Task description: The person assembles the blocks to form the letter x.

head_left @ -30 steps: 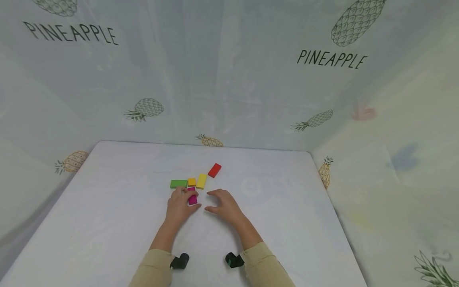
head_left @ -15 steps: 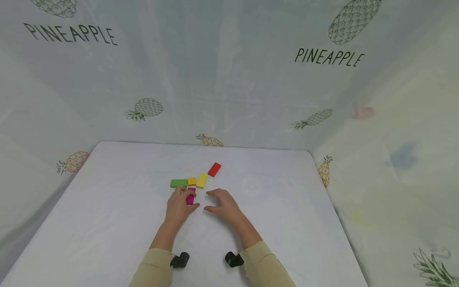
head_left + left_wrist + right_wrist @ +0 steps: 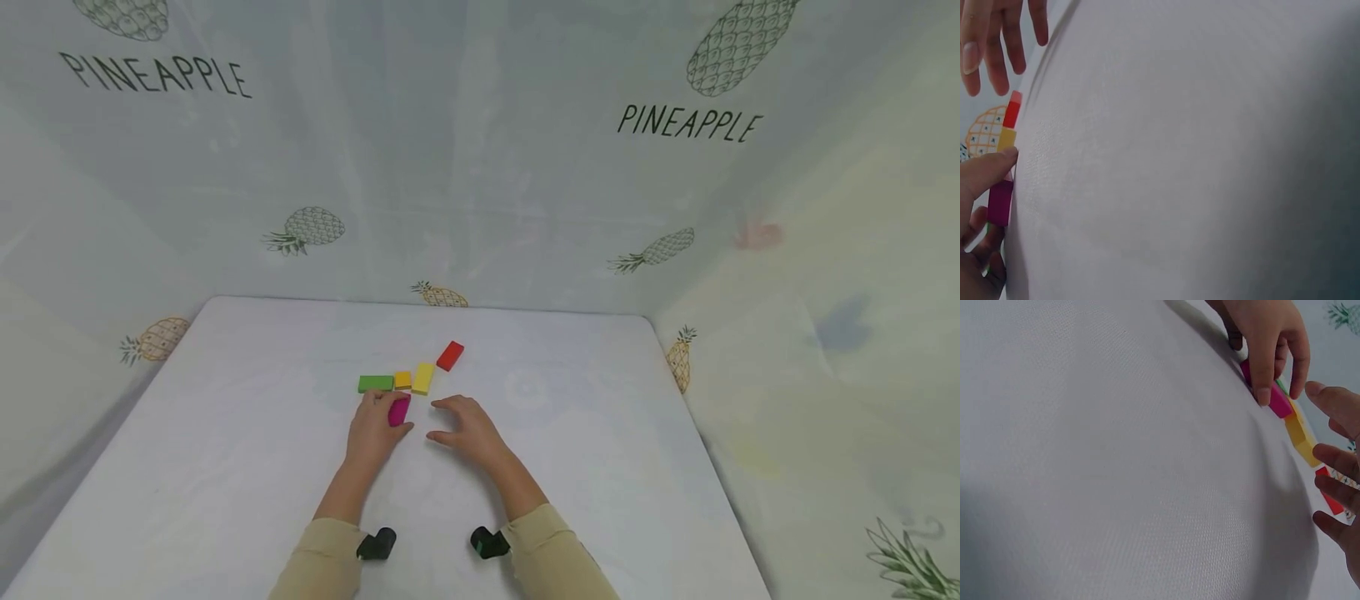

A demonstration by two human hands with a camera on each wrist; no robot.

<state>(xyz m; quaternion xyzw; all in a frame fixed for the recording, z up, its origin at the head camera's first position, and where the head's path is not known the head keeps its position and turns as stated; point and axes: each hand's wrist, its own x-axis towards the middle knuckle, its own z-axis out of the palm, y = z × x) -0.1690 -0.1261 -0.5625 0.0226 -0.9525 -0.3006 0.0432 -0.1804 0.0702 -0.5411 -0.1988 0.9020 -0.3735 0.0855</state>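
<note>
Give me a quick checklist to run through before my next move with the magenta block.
1. Left grip around the magenta block: ok, thumb and fingers on either side of it.
2. Right grip free: ok, it holds nothing.
3. Red block clear of the yellow block: ok, a gap shows.
4. Yellow block lined up squarely with the green block: not ok, it sits at an angle.
5. Magenta block touching the small orange block: cannot tell, fingers hide it.

One block (image 3: 399,411) is magenta — the backdrop (image 3: 480,167) pineapple-patterned.
</note>
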